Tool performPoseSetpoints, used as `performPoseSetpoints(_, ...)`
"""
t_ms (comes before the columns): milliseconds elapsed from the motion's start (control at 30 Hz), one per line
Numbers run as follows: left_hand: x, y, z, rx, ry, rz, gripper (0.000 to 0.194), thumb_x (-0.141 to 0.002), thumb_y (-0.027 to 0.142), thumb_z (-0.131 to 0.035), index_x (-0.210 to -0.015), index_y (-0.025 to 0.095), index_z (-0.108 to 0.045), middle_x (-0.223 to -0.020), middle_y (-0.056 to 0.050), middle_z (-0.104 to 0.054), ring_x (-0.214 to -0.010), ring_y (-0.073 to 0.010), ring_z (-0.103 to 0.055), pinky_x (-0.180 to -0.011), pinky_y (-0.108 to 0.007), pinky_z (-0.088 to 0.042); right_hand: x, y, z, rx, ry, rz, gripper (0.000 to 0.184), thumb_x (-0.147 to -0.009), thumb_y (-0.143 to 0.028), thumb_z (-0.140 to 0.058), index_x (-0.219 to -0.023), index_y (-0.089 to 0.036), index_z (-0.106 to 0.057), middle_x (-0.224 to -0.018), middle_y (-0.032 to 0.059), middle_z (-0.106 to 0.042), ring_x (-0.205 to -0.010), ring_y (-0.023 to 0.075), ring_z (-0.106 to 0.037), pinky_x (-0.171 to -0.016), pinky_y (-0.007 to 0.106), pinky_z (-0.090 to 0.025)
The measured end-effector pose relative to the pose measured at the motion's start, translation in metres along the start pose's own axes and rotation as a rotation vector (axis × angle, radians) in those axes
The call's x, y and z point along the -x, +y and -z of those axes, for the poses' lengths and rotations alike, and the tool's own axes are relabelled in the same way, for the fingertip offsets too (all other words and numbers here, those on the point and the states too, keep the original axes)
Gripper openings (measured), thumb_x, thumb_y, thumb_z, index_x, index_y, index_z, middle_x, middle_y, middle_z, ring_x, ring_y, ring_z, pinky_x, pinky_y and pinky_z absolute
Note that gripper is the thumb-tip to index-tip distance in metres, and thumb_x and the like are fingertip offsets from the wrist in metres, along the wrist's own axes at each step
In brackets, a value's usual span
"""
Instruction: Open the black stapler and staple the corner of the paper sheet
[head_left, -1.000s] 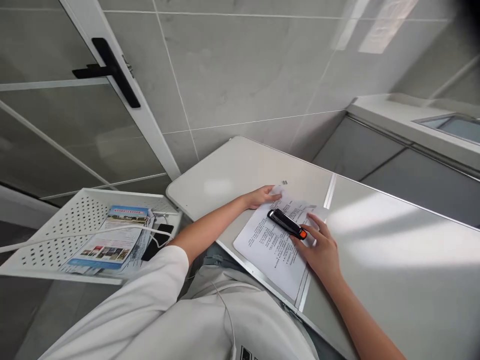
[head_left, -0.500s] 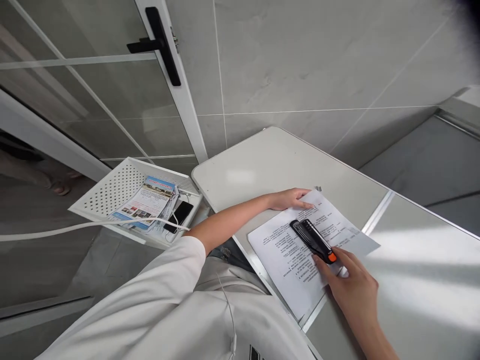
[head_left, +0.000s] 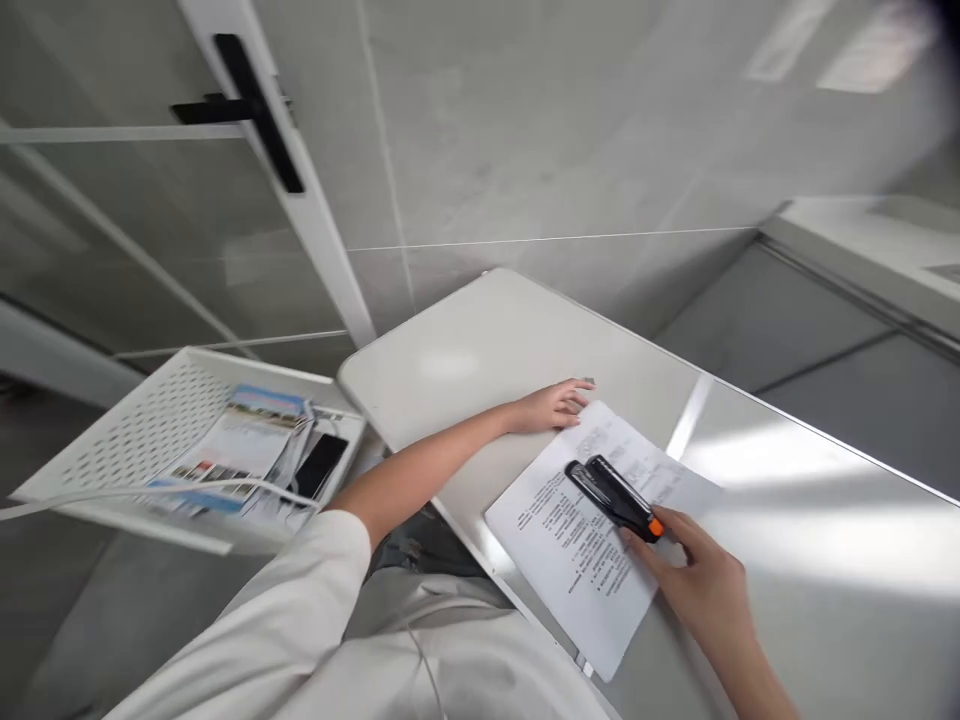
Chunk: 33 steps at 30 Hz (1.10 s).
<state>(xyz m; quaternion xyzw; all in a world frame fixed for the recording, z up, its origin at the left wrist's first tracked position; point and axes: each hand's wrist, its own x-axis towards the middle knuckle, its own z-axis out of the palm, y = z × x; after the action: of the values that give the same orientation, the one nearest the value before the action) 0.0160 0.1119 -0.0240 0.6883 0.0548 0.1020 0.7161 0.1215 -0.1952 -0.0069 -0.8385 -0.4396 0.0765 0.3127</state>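
A black stapler with an orange end lies over the printed sheets of paper. My right hand pinches its orange end between thumb and fingers. My left hand rests on the table by the paper's far corner, fingers loosely spread and holding nothing that shows; the fingertips are close to the sheet's edge. Just beyond those fingertips is a small grey piece, too small to name.
Both hands work on a pale table with a metal seam strip. At the left stands a white perforated basket holding leaflets and a black phone. A white cable crosses it. Behind is a door with a black handle.
My left hand has come off the paper onto the table beside its corner. The paper and stapler have shifted slightly towards me. The whole view has swung to the right.
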Motion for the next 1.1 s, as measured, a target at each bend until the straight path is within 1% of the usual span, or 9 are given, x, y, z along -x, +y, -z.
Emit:
performPoseSetpoints(100,-0.004,0.01,-0.008,-0.351,0.102,-0.058,0.06,-0.084,0.009,-0.067,-0.141,0.024,-0.057,-0.125,-0.01,-0.059,-0.097,-0.0173,-0.063,-0.091,-0.037,-0.054,0.0,0.005,0.006,-0.016,-0.058,0.079,0.034,-0.088,-0.053,-0.068,-0.107,-0.025,-0.072,-0.112,0.0057,-0.074,-0.094,0.0282,-0.07,-0.084,0.043,-0.059)
performPoseSetpoints(167,-0.008,0.014,-0.014,-0.644,0.149,-0.163,0.042,-0.084,0.007,-0.064,-0.123,0.023,-0.07,-0.123,-0.009,-0.057,-0.106,-0.0211,-0.061,-0.102,-0.041,-0.05,0.0,0.007,0.01,0.01,-0.054,0.109,0.03,-0.091,-0.047,-0.066,-0.113,-0.026,-0.071,-0.121,0.0065,-0.071,-0.105,0.0293,-0.065,-0.092,0.046,-0.057)
performPoseSetpoints(200,-0.009,0.015,-0.017,-0.77,0.112,-0.223,0.032,-0.086,0.006,-0.061,-0.11,0.023,-0.075,-0.121,-0.009,-0.058,-0.111,-0.0232,-0.059,-0.107,-0.044,-0.046,0.0,0.008,0.012,0.031,-0.039,0.108,0.029,-0.092,-0.046,-0.067,-0.113,-0.027,-0.071,-0.128,0.0068,-0.069,-0.11,0.0305,-0.062,-0.095,0.049,-0.056)
performPoseSetpoints(267,-0.007,0.017,-0.022,-0.92,-0.098,-0.305,0.026,-0.089,0.006,-0.058,-0.092,0.023,-0.078,-0.115,-0.008,-0.062,-0.109,-0.0238,-0.059,-0.108,-0.044,-0.045,0.003,0.009,0.013,0.075,0.009,0.084,0.026,-0.092,-0.044,-0.069,-0.111,-0.027,-0.072,-0.141,0.0064,-0.061,-0.119,0.0333,-0.056,-0.099,0.053,-0.054)
performPoseSetpoints(433,0.008,0.021,-0.033,-0.966,-0.25,-0.298,0.022,-0.099,0.026,-0.059,-0.117,0.026,-0.073,-0.126,-0.006,-0.067,-0.117,-0.0243,-0.059,-0.104,-0.042,-0.044,0.014,0.013,0.013,0.12,0.117,0.05,0.024,-0.09,-0.043,-0.072,-0.109,-0.028,-0.074,-0.145,0.0076,-0.055,-0.127,0.0355,-0.05,-0.105,0.057,-0.049)
performPoseSetpoints(567,0.012,0.027,-0.044,-0.953,-0.268,-0.282,0.04,-0.091,0.049,-0.073,-0.124,0.025,-0.068,-0.137,-0.007,-0.064,-0.126,-0.0282,-0.056,-0.109,-0.044,-0.038,0.016,0.016,0.02,0.129,0.129,0.033,0.022,-0.088,-0.04,-0.074,-0.107,-0.028,-0.075,-0.145,0.0075,-0.054,-0.129,0.0355,-0.049,-0.108,0.058,-0.048)
performPoseSetpoints(833,0.012,0.022,-0.064,-0.925,-0.311,-0.266,0.034,-0.094,0.036,-0.072,-0.126,0.026,-0.064,-0.13,-0.004,-0.068,-0.121,-0.0245,-0.06,-0.108,-0.042,-0.034,0.017,0.027,0.03,0.154,0.155,0.004,0.028,-0.09,-0.042,-0.074,-0.115,-0.031,-0.073,-0.141,0.0072,-0.058,-0.129,0.0356,-0.05,-0.106,0.059,-0.049)
performPoseSetpoints(967,0.01,0.023,-0.063,-0.942,-0.32,-0.259,0.032,-0.095,0.035,-0.069,-0.126,0.027,-0.064,-0.13,-0.004,-0.068,-0.122,-0.0249,-0.059,-0.105,-0.041,-0.034,0.041,-0.012,0.045,0.041,0.278,0.098,0.056,-0.088,-0.048,-0.076,-0.141,-0.033,-0.063,-0.14,0.0113,-0.061,-0.128,0.038,-0.054,-0.106,0.06,-0.05)
performPoseSetpoints(1100,0.009,0.028,-0.062,-0.929,-0.349,-0.248,0.028,-0.096,0.036,-0.068,-0.122,0.028,-0.066,-0.129,-0.003,-0.069,-0.123,-0.0245,-0.059,-0.103,-0.039,-0.035,0.082,-0.087,0.042,-0.433,-0.11,0.606,0.04,-0.089,-0.055,-0.072,-0.127,-0.046,-0.071,-0.12,0.0025,-0.074,-0.107,0.0292,-0.071,-0.083,0.039,-0.063)
